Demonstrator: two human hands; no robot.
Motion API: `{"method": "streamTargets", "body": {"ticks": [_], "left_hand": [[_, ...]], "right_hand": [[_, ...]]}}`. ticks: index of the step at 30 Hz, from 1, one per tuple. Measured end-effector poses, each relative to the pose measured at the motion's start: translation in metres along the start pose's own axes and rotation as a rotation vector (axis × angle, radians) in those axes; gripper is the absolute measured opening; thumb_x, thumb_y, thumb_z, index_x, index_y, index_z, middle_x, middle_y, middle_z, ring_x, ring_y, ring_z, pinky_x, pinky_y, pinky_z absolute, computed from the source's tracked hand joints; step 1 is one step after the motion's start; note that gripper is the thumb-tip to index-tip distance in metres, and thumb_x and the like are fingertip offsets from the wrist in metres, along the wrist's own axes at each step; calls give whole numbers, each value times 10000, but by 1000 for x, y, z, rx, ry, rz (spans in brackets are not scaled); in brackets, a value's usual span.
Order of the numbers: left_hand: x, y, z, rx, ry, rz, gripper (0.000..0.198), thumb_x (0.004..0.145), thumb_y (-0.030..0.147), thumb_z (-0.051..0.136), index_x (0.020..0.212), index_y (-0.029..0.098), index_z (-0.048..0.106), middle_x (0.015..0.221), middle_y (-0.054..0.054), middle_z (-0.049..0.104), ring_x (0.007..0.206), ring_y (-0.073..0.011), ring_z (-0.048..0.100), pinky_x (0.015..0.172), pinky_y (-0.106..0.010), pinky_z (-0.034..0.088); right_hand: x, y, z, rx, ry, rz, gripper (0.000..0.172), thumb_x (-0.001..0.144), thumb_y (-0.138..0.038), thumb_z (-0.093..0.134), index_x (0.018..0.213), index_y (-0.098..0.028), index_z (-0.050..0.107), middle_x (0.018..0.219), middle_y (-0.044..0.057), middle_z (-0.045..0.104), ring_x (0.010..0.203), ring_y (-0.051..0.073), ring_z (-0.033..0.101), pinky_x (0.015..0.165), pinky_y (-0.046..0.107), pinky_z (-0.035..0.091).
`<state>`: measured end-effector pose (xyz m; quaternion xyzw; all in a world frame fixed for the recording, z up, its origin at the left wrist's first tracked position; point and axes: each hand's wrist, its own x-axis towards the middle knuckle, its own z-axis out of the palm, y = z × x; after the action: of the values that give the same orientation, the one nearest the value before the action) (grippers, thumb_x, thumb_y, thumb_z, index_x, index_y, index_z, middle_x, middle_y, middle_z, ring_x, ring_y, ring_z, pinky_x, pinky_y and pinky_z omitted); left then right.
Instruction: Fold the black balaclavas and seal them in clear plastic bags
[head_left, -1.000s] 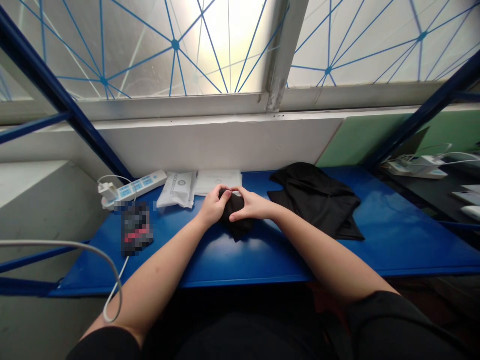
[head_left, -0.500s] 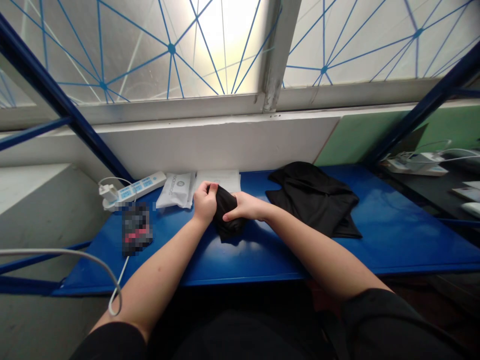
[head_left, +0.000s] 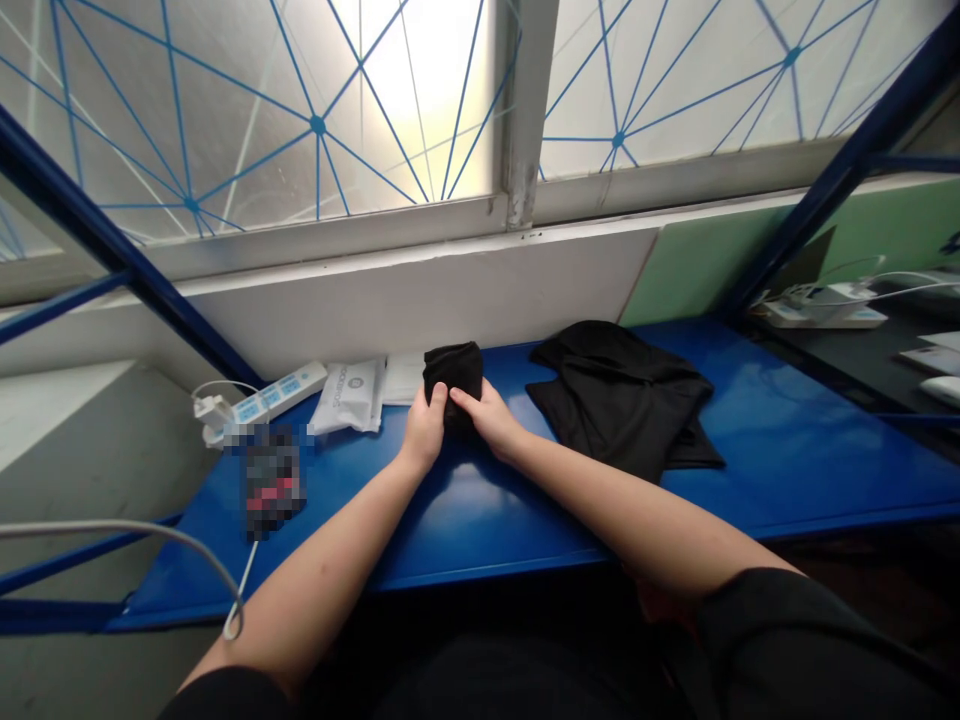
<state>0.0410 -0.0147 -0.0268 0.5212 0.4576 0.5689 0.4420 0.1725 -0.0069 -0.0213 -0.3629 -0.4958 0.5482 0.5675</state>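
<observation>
A small folded black cloth (head_left: 453,372) lies on the blue shelf (head_left: 480,500), partly over a white paper (head_left: 403,378). My left hand (head_left: 425,428) grips its near left edge, fingers curled on the fabric. My right hand (head_left: 488,417) presses its near right edge with thumb and fingers closed on it. Both hands sit side by side at the cloth's front.
A larger black garment (head_left: 622,393) lies to the right. A white packet (head_left: 346,397), a white power strip (head_left: 262,400) with a plug and a blurred dark object (head_left: 271,478) lie to the left. A white cable (head_left: 150,535) hangs at the front left. Window and wall behind.
The cloth went from a bunched wad between my hands to a flat folded piece set farther back on the shelf. Both hands moved forward with it.
</observation>
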Motion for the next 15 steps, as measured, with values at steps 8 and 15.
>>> {"method": "streamTargets", "body": {"ticks": [8,15], "left_hand": [[-3,15,-6,170,-174,138,292,896,370,656,1142,211,657,1132,-94,682,1133,-302,602,1078,-419,404],[3,0,0,-275,-210,-39,379,865,474,677,1102,207,549,1060,-51,659,986,-214,642,910,-353,509]], "right_hand": [[1,-11,-5,127,131,74,503,684,-448,852,1070,-173,683,1154,110,728,1103,294,672,1001,421,522],[7,-8,-3,406,57,251,497,759,-584,769,1021,-171,680,1023,129,761,1078,319,693,937,446,573]]}}
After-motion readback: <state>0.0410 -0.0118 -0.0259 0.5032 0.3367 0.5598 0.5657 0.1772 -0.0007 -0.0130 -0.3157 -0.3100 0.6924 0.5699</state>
